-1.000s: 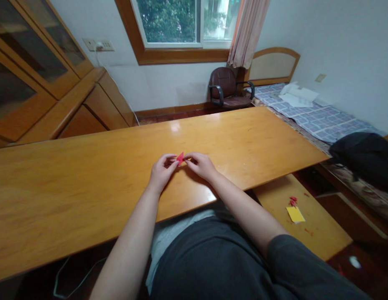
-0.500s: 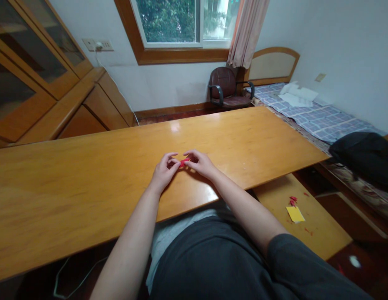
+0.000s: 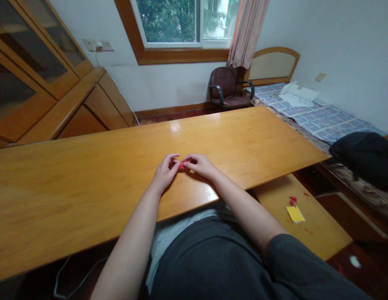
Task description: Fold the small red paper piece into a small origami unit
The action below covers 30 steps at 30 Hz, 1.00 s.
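The red piece [image 3: 181, 166] was small and sat between the two hands, over the middle part of the tabletop [image 3: 87, 179]; whether it touched the wood could not be told. The left hand [image 3: 165, 171] pinched it from the left between thumb and fingers, the forefinger arched above. The right hand [image 3: 200, 165] gripped its other side, thumb in front and fingers bent behind, so that much of the piece was hidden. The fingertips of both hands nearly met there, and a shadow lay on the wood below the right hand.

Both bare forearms reached in over the near edge from a dark shirt [image 3: 212, 258]. To the right, lower than the tabletop, a board [image 3: 271, 191] carried a little heap of red bits [image 3: 293, 201], with a yellow square [image 3: 295, 214] just beside it on the near side and a few scraps around them.

Beyond the far edge stood a brown chair [image 3: 223, 83], under the window [image 3: 168, 21] and near a pink curtain [image 3: 248, 33]. On the right was a bed [image 3: 325, 121] with a checked cover, bearing white papers [image 3: 296, 96] and a black bag [image 3: 362, 158]. A glass-fronted cabinet [image 3: 53, 108] stood on the left.
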Motion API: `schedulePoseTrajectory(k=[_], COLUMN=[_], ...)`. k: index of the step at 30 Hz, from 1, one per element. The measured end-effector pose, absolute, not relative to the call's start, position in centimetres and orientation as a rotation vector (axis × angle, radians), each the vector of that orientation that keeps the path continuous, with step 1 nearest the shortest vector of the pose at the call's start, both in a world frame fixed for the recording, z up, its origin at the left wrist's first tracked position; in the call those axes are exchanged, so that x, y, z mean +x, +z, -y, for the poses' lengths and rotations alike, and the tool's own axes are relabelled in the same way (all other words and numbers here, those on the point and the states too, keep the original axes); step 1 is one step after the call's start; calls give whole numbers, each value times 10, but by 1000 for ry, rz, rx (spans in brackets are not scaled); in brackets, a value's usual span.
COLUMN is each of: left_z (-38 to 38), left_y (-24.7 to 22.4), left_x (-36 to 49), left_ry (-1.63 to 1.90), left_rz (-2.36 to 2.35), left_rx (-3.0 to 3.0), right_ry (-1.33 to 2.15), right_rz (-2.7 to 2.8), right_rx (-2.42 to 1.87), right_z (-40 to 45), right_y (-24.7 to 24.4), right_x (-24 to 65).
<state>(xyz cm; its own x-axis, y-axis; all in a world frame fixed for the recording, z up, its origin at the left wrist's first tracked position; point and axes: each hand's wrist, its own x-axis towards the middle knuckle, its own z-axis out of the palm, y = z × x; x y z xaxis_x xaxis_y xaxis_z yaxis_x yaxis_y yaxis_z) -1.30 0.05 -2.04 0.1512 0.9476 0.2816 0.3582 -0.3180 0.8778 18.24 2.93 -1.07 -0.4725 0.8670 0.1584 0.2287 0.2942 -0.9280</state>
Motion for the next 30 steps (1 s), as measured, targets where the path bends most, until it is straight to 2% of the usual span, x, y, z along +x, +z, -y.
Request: schedulePoseTrajectory(k=[15,30], left_z=[0,1], left_y=[-10,-6], left_x=[-12,-10], left_ry=[1051,1024], left_rz=[-1427,-1404], left_rx=[1937,2048], right_ry=[1054,1074], right_rz=[1962,2033], right_rx=[-969,-973], right_z=[-33,-32], right_y=[-14,-12], right_x=[184,185])
